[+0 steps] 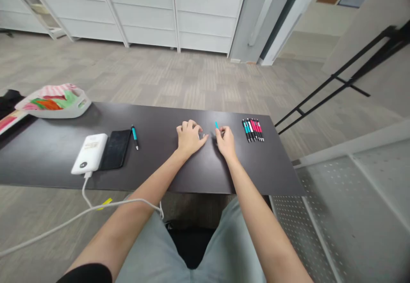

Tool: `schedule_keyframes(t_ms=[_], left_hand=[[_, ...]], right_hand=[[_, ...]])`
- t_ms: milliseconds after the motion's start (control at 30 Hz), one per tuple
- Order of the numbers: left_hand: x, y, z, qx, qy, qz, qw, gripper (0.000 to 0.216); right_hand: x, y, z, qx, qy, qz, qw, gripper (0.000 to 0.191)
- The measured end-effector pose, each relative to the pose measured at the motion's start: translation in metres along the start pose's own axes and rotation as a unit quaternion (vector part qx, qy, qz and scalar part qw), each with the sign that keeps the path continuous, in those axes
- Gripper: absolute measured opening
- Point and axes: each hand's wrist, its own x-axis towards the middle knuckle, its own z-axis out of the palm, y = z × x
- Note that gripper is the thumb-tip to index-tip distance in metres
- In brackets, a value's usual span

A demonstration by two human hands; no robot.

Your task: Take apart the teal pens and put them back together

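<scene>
Pens (253, 130) side by side in a neat row! Just left of that row, the right hand (226, 141) pinches a blue piece (217, 125) between thumb and fingers; only the tip pokes out, so whole pen or part, no telling. Farther left of the row, the left hand (188, 138) sits with fingers curled, a small shiny thing (201, 136) by its thumb; gripped or merely covered, I cannot tell. Well left of the row, a loose pen (135, 137) lies alone. The danger? A slack pinch could drop the blue piece, which might roll and knock the row crooked. A careless left thumb could flick that shiny thing across the smooth table (198, 172).
</scene>
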Motion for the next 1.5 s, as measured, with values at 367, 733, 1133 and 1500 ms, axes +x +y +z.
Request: schedule_keyframes(t_ms=[367,733,1133,1500], left_hand=[[0.022,-0.006,0.016,-0.005,-0.016,0.093,0.996,0.016],[0.046,-0.049,0.042,-0.180,0.089,0.080,0.976,0.012],[0.038,-0.049,0.043,-0.155,0.052,0.072,0.984,0.019],[0.055,-0.071,0.013,-0.210,0.130,0.035,0.968,0.006]], right_hand=[[0.004,0.014,-0.001,0.156,0.035,0.008,0.987,0.034],[0.028,0.019,0.005,0.177,0.028,0.002,0.984,0.042],[0.077,0.016,0.032,0.242,-0.029,-0.080,0.966,0.077],[0.073,0.012,0.028,0.186,-0.083,-0.195,0.959,0.033]])
